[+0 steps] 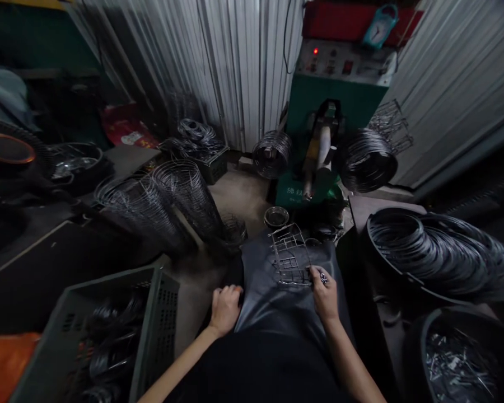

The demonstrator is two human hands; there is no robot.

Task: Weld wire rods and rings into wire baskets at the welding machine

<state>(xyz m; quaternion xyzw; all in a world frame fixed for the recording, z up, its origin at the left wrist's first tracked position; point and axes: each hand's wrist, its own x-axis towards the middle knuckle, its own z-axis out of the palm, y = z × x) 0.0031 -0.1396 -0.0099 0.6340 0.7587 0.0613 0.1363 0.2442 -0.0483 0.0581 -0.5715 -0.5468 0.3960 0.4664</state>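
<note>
Dim shed, corrugated walls (243,67), wire stuff on every side.

Low on the left is a grey crate (159,313) with dark coils in it, and behind it some tall wire stacks (180,196) lean over the floor. My left hand (224,308) sits on the edge of the apron (273,302) across my lap. Its fingers are curled closed, and I can't tell if they've caught the apron edge or nothing at all.

The rack (292,254), a small wire grid, lies on the apron. My right hand (325,296) has its fingers pinched on the near right corner. Past it is the green machine (311,101), with a coil either side. On the right is a tub of rings (437,252), with a bucket (457,364) below it.

I'd call this the handling stage: rack held by one corner, other hand idle. My guess is the next move wants a second grip from the left, since a corner pinch would let it swing and snag.

Hard to make out:
- The crate's contents are mostly black.
- There's something speckled at my right fingertips that I can't identify.
- The rack's far end blurs into the clutter on the floor.
- The bucket is cut off at the frame edge.
</note>
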